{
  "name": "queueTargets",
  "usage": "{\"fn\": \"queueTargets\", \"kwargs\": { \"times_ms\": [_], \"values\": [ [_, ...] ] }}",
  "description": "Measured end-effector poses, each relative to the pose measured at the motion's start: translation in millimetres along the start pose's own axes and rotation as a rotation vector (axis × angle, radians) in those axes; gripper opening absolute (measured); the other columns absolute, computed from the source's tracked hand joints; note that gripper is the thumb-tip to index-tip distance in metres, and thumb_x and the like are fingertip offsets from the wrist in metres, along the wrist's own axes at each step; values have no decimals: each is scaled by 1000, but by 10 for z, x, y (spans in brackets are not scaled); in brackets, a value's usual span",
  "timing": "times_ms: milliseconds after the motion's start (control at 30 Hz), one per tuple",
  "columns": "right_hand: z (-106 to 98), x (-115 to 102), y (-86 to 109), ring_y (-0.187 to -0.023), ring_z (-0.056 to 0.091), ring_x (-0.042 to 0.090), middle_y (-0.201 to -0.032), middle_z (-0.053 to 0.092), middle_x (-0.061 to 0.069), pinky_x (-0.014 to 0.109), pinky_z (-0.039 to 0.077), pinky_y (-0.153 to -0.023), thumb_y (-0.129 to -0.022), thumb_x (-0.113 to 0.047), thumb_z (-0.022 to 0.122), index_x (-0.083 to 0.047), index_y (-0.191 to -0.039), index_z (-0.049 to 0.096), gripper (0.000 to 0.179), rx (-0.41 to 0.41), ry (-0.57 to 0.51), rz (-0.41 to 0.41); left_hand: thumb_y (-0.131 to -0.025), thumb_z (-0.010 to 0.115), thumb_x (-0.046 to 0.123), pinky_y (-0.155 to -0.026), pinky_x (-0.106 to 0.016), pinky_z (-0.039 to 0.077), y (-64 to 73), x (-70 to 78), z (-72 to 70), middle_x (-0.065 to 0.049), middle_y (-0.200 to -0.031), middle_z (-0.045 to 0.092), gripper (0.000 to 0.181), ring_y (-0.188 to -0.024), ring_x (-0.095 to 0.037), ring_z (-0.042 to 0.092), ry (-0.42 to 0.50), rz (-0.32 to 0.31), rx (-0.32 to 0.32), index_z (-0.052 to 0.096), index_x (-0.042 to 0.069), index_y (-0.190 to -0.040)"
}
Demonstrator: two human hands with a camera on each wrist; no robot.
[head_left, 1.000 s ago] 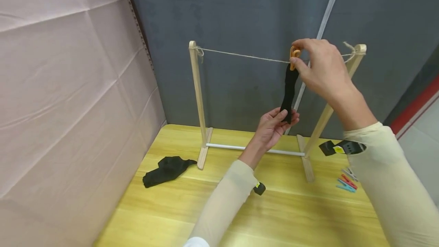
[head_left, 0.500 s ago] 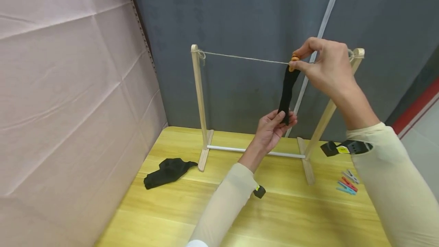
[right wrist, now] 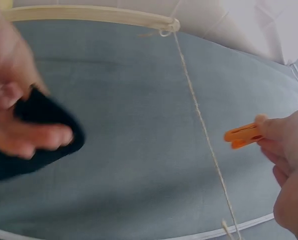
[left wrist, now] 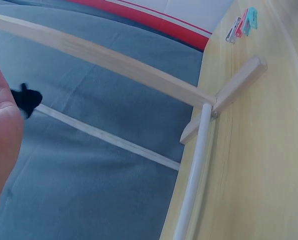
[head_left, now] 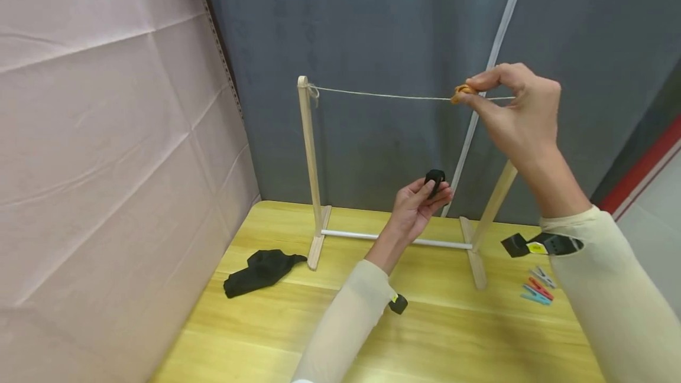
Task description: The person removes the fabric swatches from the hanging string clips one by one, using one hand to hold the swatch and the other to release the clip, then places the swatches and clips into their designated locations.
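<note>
My left hand (head_left: 411, 211) pinches a small black sock (head_left: 434, 178) between thumb and fingers, below the line. The sock is folded over and hangs free of the twine line (head_left: 383, 96). Up at the line's height, my right hand (head_left: 524, 114) pinches an orange clothespin (head_left: 464, 93) by thumb and forefinger. From the right wrist, the clothespin (right wrist: 243, 134) appears to one side of the twine (right wrist: 201, 117), with nothing in its jaws. Only part of the left hand (left wrist: 3, 132) shows in its own wrist view, the sock (left wrist: 29, 100) just past it.
The twine runs between two wooden posts (head_left: 310, 158), joined low down by a white rod (head_left: 351, 234). Another black cloth piece (head_left: 263, 273) lies on the wooden table (head_left: 255, 341) at left. Grey, red and blue clothespins (head_left: 538, 290) lie at right, near the right post's foot (head_left: 473, 253).
The sock has come off the line and dropped down into the left hand, which moved slightly lower. The right hand has tilted, turning the clothespin from upright to nearly sideways.
</note>
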State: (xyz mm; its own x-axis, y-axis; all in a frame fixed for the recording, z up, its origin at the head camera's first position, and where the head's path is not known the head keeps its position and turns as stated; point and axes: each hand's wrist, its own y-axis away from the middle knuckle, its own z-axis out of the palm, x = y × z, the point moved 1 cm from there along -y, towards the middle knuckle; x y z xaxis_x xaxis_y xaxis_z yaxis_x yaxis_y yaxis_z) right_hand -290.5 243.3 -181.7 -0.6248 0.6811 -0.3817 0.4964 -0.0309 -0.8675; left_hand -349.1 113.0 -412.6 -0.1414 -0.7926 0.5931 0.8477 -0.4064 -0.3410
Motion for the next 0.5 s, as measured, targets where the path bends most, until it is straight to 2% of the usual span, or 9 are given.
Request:
{"fn": "queueTargets", "kwargs": {
  "times_ms": [133, 300, 367, 433, 500],
  "values": [
    [-83, 81, 207, -95, 60, -18, -100, 81, 13, 7, 45, -92, -81, 2, 89, 4, -94, 80, 16, 40, -32, -47, -112, 44, 2, -92, -31, 65, 65, 103, -68, -1, -97, 83, 31, -91, -12, 81, -26, 6, -42, 75, 10, -110],
    [-224, 339, 573, -105, 60, -17, -103, 76, 1, 6, 46, -101, -71, 17, 89, 6, -96, 78, 29, -45, -32, -129, -111, 50, 2, -92, -31, 65, 235, 364, -208, -1, -97, 83, 27, -90, -13, 81, -103, 17, -62, 75, 10, -107],
    [-281, 454, 721, -107, 59, -18, -105, 75, -2, 5, 43, -101, -68, 18, 90, 3, -99, 78, 36, -87, -13, -127, -110, 54, 5, -91, -30, 66, 310, 477, -287, -1, -96, 82, 22, -89, -13, 81, -134, 20, -56, 75, 10, -107],
    [-330, 560, 859, -109, 56, -20, -108, 76, 2, 3, 40, -100, -66, 19, 91, 1, -103, 78, 43, -117, 20, -109, -108, 58, 8, -91, -30, 66, 378, 582, -364, -2, -96, 83, 16, -89, -14, 81, -157, 24, -46, 75, 10, -107],
    [-380, 651, 977, -110, 52, -23, -113, 73, -10, 2, 38, -99, -67, 18, 91, 0, -108, 76, 47, -142, 55, -77, -106, 64, 12, -91, -30, 66, 433, 675, -440, -2, -96, 82, 11, -88, -14, 81, -174, 32, -41, 74, 10, -107]
  ]
}}
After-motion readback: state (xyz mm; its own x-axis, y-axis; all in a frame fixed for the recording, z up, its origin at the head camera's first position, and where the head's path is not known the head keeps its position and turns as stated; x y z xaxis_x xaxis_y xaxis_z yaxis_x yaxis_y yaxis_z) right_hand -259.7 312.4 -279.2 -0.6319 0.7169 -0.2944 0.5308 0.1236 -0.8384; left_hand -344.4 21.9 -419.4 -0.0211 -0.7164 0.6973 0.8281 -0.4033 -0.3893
